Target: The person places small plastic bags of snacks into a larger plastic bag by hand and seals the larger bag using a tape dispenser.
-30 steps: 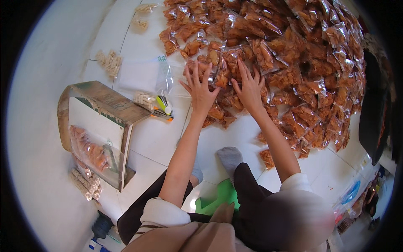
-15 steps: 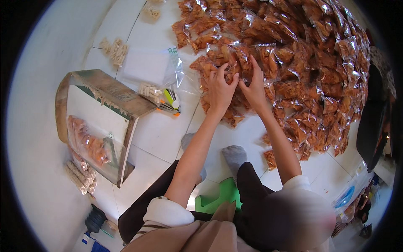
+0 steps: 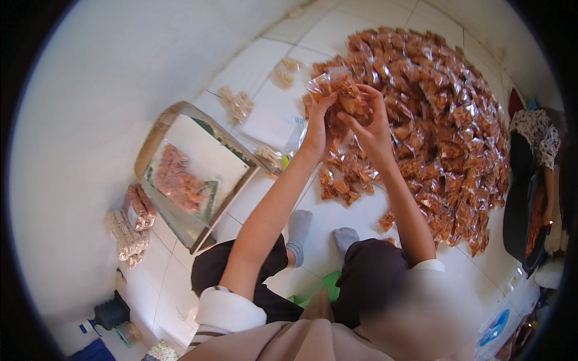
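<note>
Between my two hands is a clear plastic packet of orange-brown fried snack pieces (image 3: 351, 103), lifted above the spread of similar packets (image 3: 433, 144). My left hand (image 3: 319, 129) grips its left side, the thumb pressed against the plastic. On the other side, my right hand (image 3: 373, 125) curls its fingers around the packet, thumb in front. The packet's upper end shows loose, shiny film. Whether a second packet is in my grip is hidden. Several filled packets (image 3: 346, 180) lie on the floor just below my hands.
A worn box (image 3: 141, 165) at the left carries a large snack bag (image 3: 177, 180). Stacked empty bags (image 3: 265, 129) and pale stick-like pieces (image 3: 235, 103) lie beyond it. My grey-socked feet (image 3: 299, 228) are below. Another person's arm (image 3: 549, 192) reaches toward a dark basin (image 3: 516, 210) at far right.
My hands have come up off the pile, now holding a packet between them. The view has shifted, showing more of the far wall and the whole spread.
</note>
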A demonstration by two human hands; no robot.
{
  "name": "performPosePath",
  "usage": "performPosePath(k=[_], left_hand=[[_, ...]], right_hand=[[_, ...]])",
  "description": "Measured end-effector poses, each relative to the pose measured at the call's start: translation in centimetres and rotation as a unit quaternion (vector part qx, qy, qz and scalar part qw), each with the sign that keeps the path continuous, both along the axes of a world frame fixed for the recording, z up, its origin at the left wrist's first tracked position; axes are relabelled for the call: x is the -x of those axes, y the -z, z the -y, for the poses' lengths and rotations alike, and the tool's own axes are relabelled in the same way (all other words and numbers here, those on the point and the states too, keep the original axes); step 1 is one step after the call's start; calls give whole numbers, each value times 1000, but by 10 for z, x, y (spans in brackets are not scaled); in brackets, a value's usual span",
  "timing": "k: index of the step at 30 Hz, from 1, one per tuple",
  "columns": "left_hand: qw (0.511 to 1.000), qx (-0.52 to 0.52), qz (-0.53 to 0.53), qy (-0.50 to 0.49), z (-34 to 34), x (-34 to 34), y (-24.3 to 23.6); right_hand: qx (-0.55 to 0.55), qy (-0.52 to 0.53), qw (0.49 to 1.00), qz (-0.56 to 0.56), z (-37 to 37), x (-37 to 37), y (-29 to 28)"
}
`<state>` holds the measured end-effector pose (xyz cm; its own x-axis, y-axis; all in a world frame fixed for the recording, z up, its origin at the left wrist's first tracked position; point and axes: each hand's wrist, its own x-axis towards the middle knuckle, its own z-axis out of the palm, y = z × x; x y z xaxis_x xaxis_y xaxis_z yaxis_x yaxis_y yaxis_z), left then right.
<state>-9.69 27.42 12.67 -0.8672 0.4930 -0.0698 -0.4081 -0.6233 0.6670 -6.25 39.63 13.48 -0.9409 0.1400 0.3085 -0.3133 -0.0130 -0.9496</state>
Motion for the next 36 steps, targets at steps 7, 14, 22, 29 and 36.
performPosePath(k=[7, 14, 22, 29, 36], left_hand=[[962, 111, -104, -225, 58, -33, -109], [947, 62, -126, -288, 130, -91, -126], [941, 13, -25, -336, 212, -120, -118], [943, 139, 8, -303, 240, -145, -134], [921, 168, 17, -350, 278, -154, -113]], right_hand=[[-161, 68, 981, -82, 47, -30, -109], [-171, 8, 973, -155, 138, -59, -124], [-288, -170, 918, -212, 192, -90, -113], [-209, -274, 926, -153, 227, -86, -108], [-254, -267, 912, -179, 258, -89, -85]])
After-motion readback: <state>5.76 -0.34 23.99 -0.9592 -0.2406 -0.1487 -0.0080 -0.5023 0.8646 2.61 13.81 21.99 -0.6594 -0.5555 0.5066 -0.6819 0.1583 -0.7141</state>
